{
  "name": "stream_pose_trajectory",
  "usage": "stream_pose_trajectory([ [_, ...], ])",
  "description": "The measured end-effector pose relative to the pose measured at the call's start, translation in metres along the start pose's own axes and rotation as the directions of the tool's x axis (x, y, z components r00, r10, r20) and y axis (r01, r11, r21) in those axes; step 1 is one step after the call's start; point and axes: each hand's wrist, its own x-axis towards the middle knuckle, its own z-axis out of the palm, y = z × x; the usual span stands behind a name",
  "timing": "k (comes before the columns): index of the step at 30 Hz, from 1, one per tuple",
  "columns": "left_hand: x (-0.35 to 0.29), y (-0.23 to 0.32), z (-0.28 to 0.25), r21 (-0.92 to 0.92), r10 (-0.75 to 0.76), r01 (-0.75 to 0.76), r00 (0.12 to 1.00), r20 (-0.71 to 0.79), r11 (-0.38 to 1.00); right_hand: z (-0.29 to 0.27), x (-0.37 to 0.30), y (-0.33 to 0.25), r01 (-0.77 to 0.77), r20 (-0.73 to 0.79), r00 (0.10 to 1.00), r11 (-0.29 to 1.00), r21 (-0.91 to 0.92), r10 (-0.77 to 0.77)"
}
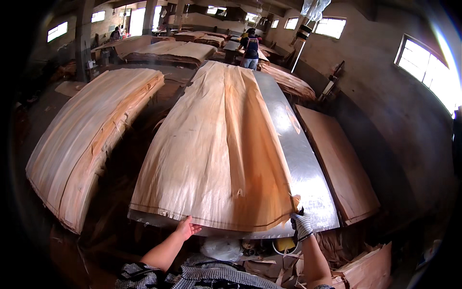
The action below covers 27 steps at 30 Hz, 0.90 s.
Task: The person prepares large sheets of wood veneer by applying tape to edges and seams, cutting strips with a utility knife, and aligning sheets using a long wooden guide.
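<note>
A wide, pale wood veneer sheet (192, 159) with a brown-orange band along its right side lies over a shiny metal-topped table (308, 192). At its near edge is my bare left hand (186, 228), thumb against the edge and fingers stretched out to the right. My right hand (302, 227), in a striped glove, is closed at the sheet's near right corner. A small dark shape shows at its fingertips; what it grips is hard to make out. Just above that hand, the veneer corner (295, 200) looks ragged.
A tall veneer stack (86, 139) stands at left, a brown board stack (344, 164) at right. Below the table edge are a white bucket (285, 246), a clear plastic bag (221, 248) and veneer scraps (365, 267). A person (250, 48) stands beyond the far end, among more stacks.
</note>
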Motion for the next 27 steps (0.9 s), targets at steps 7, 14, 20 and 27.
stream_pose_trajectory([
  [7,-0.021,-0.044,0.009,0.128,-0.042,0.054,0.995,-0.091,0.99,-0.048,0.001,0.041,-0.03,0.013,0.999,1.0,0.01,0.03],
  [14,-0.01,-0.035,0.002,0.03,0.072,-0.068,0.984,-0.163,0.997,-0.054,0.026,0.019,-0.041,0.063,0.997,0.999,-0.02,0.042],
  [20,-0.003,-0.043,-0.002,0.097,0.022,-0.01,0.992,-0.124,0.995,-0.093,0.019,0.082,0.187,0.152,0.976,0.956,-0.225,-0.156],
  [27,0.011,-0.041,0.019,0.224,0.213,-0.131,0.895,-0.392,0.966,-0.151,-0.103,0.195,0.212,0.361,0.932,0.796,-0.567,0.009],
])
